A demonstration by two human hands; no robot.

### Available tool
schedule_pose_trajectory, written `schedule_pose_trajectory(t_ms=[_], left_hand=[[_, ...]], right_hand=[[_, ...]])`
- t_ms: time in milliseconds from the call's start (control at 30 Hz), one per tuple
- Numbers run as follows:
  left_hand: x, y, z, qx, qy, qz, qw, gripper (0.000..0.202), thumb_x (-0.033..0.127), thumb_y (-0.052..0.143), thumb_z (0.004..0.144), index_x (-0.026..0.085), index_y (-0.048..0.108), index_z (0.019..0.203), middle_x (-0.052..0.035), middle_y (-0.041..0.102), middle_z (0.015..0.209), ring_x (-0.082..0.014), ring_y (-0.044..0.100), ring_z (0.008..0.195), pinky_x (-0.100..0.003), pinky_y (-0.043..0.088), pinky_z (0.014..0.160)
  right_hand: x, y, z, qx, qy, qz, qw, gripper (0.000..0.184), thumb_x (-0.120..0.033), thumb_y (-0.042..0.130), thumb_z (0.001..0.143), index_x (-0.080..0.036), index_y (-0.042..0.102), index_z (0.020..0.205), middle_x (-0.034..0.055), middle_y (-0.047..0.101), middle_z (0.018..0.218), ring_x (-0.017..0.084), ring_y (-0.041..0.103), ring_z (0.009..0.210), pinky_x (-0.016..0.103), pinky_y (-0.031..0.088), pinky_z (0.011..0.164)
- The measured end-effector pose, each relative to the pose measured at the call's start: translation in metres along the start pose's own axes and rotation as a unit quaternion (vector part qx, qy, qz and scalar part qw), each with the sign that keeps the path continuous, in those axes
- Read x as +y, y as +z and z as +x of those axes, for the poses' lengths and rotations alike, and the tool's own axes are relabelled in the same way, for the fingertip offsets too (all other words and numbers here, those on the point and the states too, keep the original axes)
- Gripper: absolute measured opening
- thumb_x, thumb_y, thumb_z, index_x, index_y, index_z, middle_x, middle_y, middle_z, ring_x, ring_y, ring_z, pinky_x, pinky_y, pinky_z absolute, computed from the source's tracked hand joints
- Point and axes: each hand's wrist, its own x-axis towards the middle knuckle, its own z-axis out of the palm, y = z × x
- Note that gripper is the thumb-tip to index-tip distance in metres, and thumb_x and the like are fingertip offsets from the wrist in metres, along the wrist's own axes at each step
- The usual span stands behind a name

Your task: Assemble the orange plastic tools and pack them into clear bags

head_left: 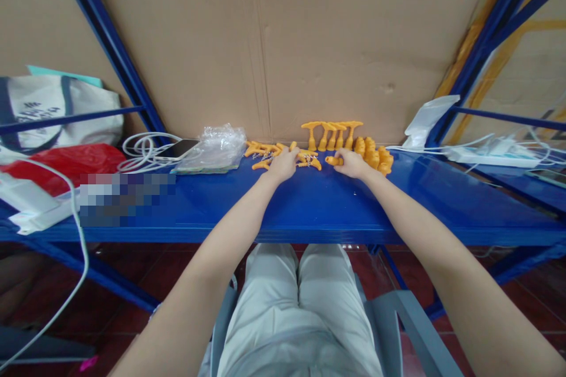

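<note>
My left hand (pixel 283 165) is closed, with the end of a small orange plastic piece (pixel 293 145) sticking up from its fingers. Around it lie several orange curved pieces with small metal chains (pixel 313 163). In my right hand (pixel 350 164), closed as well, is a short, thick orange plastic piece (pixel 333 161) lying on its side, one end pointing left. Beside that hand stands a cluster of stubby orange pieces (pixel 372 154). Behind both hands, a row of orange T-shaped pieces (pixel 331 136) stands upright along the cardboard. My fingers hide parts of both held pieces.
Clear plastic bags (pixel 216 147) and a coiled white cable (pixel 144 150) lie left on the blue table (pixel 318 206). Cardboard (pixel 283 41) closes off the back. A power strip (pixel 495 152) is at right; a red bag (pixel 66 168) and blue posts (pixel 110 41) are at left.
</note>
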Motion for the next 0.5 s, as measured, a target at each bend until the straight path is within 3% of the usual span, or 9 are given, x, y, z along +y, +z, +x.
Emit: schedule_pose_trajectory(t_ms=[133, 233, 333, 500], left_hand=[[0.002, -0.007, -0.004, -0.053, -0.011, 0.036, 0.998, 0.018, 0.03, 0.054, 0.095, 0.017, 0.065, 0.102, -0.0153, 0.071, 0.106, -0.0298, 0.068, 0.103, -0.037, 0.05, 0.09], [0.005, -0.009, -0.006, -0.055, -0.018, 0.049, 0.997, 0.017, 0.025, 0.053, 0.094, 0.016, 0.066, 0.1, -0.0175, 0.072, 0.107, -0.0316, 0.068, 0.105, -0.039, 0.05, 0.09], [0.01, -0.009, -0.009, -0.065, -0.024, 0.063, 0.996, 0.022, 0.022, 0.052, 0.093, 0.016, 0.066, 0.11, -0.0174, 0.071, 0.115, -0.0314, 0.067, 0.11, -0.04, 0.051, 0.093], [0.018, -0.012, -0.013, -0.127, -0.026, 0.11, 0.985, 0.037, 0.028, 0.048, 0.096, 0.018, 0.06, 0.13, -0.0122, 0.066, 0.133, -0.0266, 0.062, 0.124, -0.036, 0.049, 0.103]], right_hand=[[0.006, 0.003, 0.003, -0.02, -0.055, 0.023, 0.998, 0.029, -0.015, 0.067, 0.075, -0.019, 0.065, 0.104, 0.0085, 0.073, 0.113, 0.026, 0.067, 0.103, 0.034, 0.05, 0.092], [0.006, 0.005, 0.004, -0.026, -0.078, 0.036, 0.996, 0.029, -0.013, 0.068, 0.075, -0.016, 0.068, 0.104, 0.0104, 0.073, 0.111, 0.025, 0.068, 0.1, 0.033, 0.051, 0.09], [0.006, 0.007, 0.005, -0.014, -0.089, 0.049, 0.995, 0.029, -0.015, 0.068, 0.077, -0.015, 0.069, 0.105, 0.0114, 0.073, 0.11, 0.025, 0.068, 0.099, 0.033, 0.052, 0.089], [0.011, 0.012, 0.009, 0.009, -0.118, 0.051, 0.992, 0.029, -0.015, 0.07, 0.075, -0.015, 0.07, 0.104, 0.0106, 0.074, 0.109, 0.026, 0.069, 0.098, 0.035, 0.052, 0.09]])
